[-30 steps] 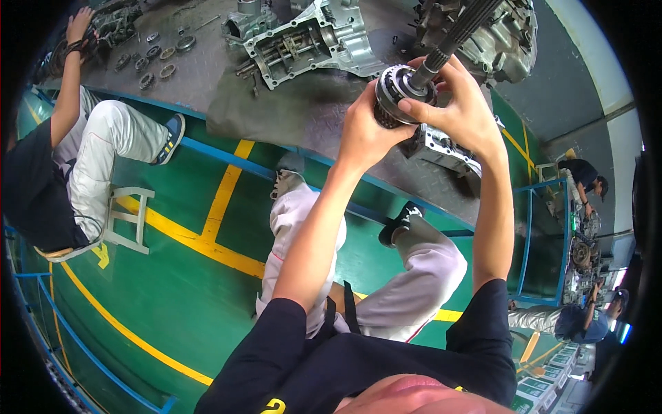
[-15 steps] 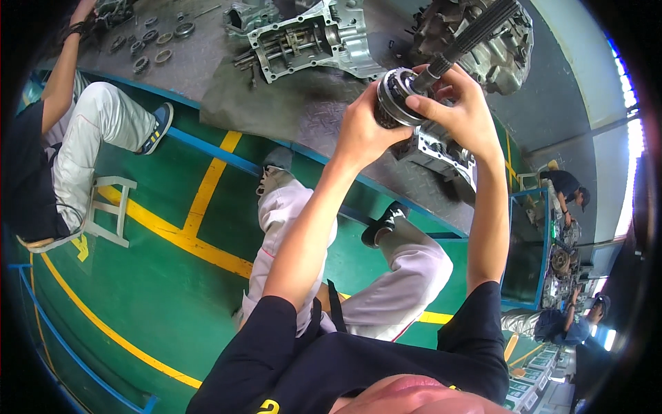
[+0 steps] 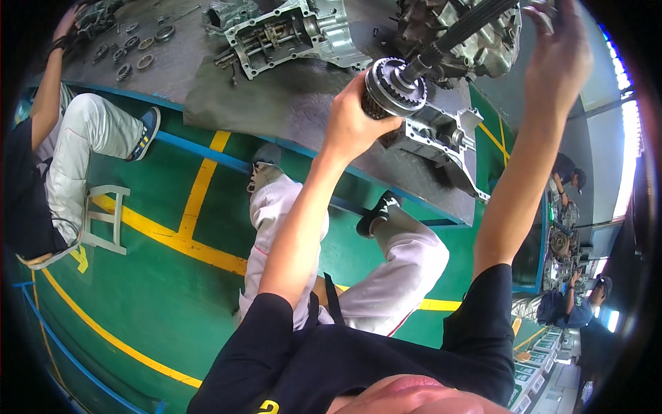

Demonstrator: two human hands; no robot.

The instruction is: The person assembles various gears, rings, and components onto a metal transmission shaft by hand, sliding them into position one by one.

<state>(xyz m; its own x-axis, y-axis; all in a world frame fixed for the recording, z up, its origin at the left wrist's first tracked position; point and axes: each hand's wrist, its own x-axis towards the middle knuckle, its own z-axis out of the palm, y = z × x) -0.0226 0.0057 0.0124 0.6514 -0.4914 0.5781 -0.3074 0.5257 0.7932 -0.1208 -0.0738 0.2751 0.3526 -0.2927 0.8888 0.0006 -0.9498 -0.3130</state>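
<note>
My left hand point(image 3: 352, 121) is wrapped round the gear end of a splined transmission shaft point(image 3: 455, 38), holding it tilted above the bench. A toothed synchronizer ring with a bright collar point(image 3: 396, 86) sits on that end, and the shaft's dark splined length rises to the upper right out of the picture. My right hand point(image 3: 562, 58) is raised beside the shaft's upper end, off the gears. Its fingers are blurred and partly cut off, so what they touch cannot be made out. Below the gears lies an open metal housing point(image 3: 441, 134) on the bench.
An opened gearbox case point(image 3: 289, 38) and a bulky metal casing point(image 3: 458, 34) stand on the metal-topped bench point(image 3: 276, 103). Several loose gears and rings point(image 3: 145, 62) lie at its far left. A co-worker point(image 3: 83, 138) sits there on a stool point(image 3: 107, 221). More people are at the right.
My right hand has let go of the gear end and moved up and right toward the shaft's far end. My left hand keeps its grip. The view has shifted slightly.
</note>
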